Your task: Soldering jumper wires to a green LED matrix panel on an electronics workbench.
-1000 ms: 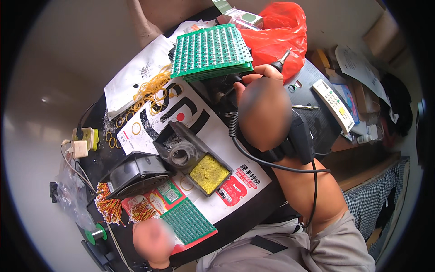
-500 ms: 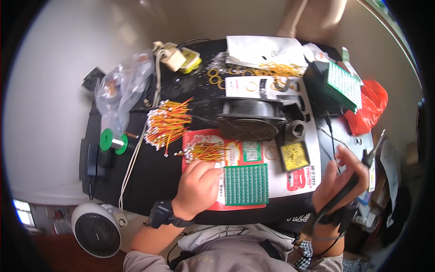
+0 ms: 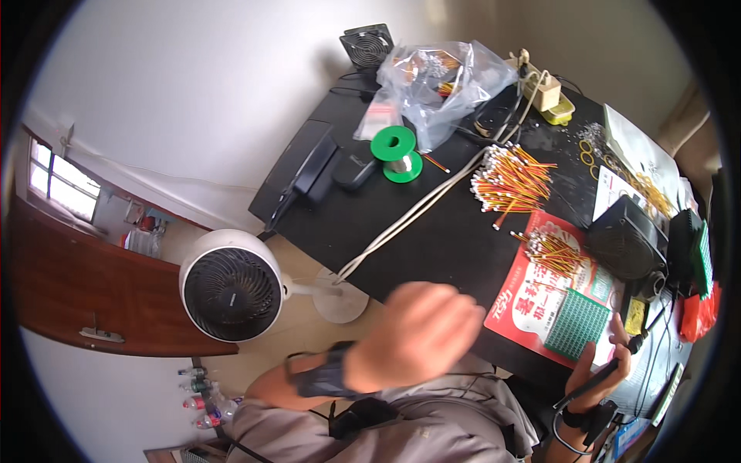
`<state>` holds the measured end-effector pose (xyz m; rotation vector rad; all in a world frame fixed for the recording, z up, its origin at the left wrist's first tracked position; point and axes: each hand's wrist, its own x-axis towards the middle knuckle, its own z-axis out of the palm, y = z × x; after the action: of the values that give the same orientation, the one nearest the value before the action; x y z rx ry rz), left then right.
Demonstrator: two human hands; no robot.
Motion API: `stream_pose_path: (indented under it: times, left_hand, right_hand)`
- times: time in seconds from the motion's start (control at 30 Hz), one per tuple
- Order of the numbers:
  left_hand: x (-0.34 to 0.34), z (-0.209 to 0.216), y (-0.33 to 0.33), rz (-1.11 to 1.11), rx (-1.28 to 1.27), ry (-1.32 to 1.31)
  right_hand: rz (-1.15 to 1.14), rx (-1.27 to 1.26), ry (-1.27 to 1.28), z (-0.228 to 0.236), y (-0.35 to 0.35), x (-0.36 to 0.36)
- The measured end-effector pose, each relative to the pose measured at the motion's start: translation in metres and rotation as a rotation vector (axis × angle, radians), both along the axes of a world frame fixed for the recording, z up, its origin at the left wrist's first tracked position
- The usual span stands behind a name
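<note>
My left hand (image 3: 421, 336) is raised over my lap by the table's front edge. Motion smears its fingers, so I cannot make out whether anything is in them. At the right, my right hand (image 3: 602, 378) is closed around the black handle of a soldering iron (image 3: 637, 342), whose cable loops down past the wrist. Just left of that hand, a green circuit board panel (image 3: 577, 324) lies on a red and white printed sheet (image 3: 505, 309). Behind the panel rests a small bunch of red and yellow wires (image 3: 554, 253) with white ends. A larger wire pile (image 3: 513, 181) sits farther back.
A green solder spool (image 3: 397, 154) stands near a clear plastic bag (image 3: 451, 81) on the black table. White cords (image 3: 409, 220) cross the tabletop. At the right are a black fan (image 3: 629, 239) and a yellow sponge (image 3: 635, 316). A white floor fan (image 3: 231, 285) stands left.
The view has swung to the left. My left hand has come away from the small wire bunch and the panel, back over my lap. My right hand still holds the soldering iron, now nearer the panel.
</note>
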<state>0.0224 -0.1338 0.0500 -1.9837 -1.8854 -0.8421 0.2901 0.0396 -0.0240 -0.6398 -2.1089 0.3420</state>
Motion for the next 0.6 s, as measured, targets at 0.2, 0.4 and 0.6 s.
stream_pose_path:
  times: [0.2,0.4,0.6]
  left_hand:
    - [-0.083,0.040,-0.189,0.942,-0.168,0.145]
    - [-0.159,0.023,-0.377,1.155,0.321,-0.755]
    - [-0.171,-0.053,-0.425,0.836,0.996,-1.450]
  right_hand:
    - [-0.022,-0.062,0.008,-0.005,0.000,0.003]
    - [-0.018,-0.110,-0.014,-0.007,0.005,0.001]
    - [-0.045,-0.084,-0.015,-0.007,0.003,0.005]
